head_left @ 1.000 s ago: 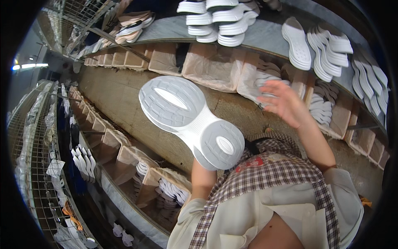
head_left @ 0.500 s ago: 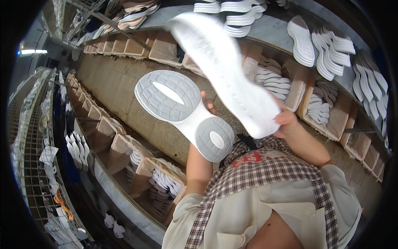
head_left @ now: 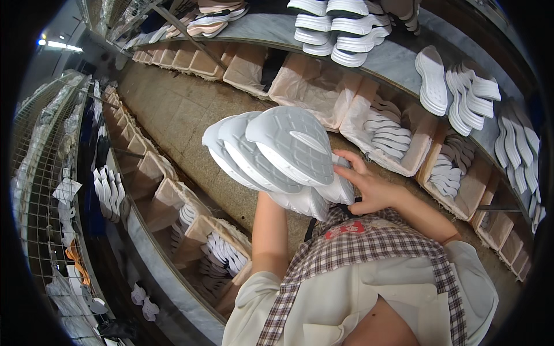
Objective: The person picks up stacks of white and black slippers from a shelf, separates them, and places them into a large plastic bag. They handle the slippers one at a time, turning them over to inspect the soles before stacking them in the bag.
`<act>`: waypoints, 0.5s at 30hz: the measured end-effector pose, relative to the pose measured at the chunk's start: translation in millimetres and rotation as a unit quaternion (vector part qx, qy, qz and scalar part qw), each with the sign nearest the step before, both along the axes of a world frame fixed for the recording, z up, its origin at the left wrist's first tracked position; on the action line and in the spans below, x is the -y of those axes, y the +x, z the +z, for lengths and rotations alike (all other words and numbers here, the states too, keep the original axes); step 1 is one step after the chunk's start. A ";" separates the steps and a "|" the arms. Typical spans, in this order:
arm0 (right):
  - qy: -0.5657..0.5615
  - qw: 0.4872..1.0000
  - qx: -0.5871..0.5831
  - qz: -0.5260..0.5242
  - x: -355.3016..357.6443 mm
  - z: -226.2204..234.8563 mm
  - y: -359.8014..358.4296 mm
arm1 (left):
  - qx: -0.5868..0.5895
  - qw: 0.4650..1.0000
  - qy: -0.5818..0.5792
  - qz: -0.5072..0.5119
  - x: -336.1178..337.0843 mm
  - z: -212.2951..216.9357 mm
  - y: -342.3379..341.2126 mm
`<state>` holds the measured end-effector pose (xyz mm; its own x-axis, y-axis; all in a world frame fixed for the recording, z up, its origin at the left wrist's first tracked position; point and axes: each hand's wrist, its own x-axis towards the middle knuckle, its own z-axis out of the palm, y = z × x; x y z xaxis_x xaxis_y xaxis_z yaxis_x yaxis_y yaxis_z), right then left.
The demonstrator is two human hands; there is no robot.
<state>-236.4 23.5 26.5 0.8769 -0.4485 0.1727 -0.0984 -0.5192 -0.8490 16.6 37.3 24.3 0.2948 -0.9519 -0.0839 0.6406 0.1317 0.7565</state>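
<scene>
I hold a stack of white shoe soles (head_left: 277, 153) up in front of me, tread sides facing the camera. My left hand is hidden behind the stack; only its forearm (head_left: 268, 230) shows rising up to it. My right hand (head_left: 369, 187) presses its fingers against the right end of the stack. The top sole is pale grey-white with a ribbed tread.
Shelves run on both sides of a narrow tiled aisle (head_left: 190, 127). Cardboard bins (head_left: 398, 144) on the right hold more white soles, with stacks of soles (head_left: 340, 29) on the shelf above. Bins of soles (head_left: 222, 254) line the left, beside a wire mesh rack (head_left: 40, 173).
My right hand brought a second sole down from the right shelf and laid it on the one in my left hand. The soles now sit stacked together.
</scene>
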 end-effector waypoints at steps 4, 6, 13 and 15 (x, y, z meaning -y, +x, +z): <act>-0.042 0.999 0.016 -0.003 1.3 -14.2 0.6 | 0.082 0.996 -0.013 -0.022 -7.4 7.7 6.9; -0.047 0.999 0.026 -0.001 1.5 -20.2 1.3 | 0.112 0.993 -0.018 -0.028 -12.3 9.5 6.3; -0.082 0.994 0.077 -0.005 1.8 -37.0 3.0 | 0.184 0.982 -0.027 -0.037 -21.9 17.2 10.4; -0.087 0.991 0.098 -0.004 1.4 -41.2 4.0 | 0.202 0.978 -0.028 -0.038 -23.8 18.7 12.0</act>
<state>-232.5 22.1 -14.7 0.8160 -0.4030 0.4144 0.0548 -0.6598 -0.7495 28.7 61.0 43.0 0.2210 -0.9722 0.0778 0.2997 0.1436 0.9432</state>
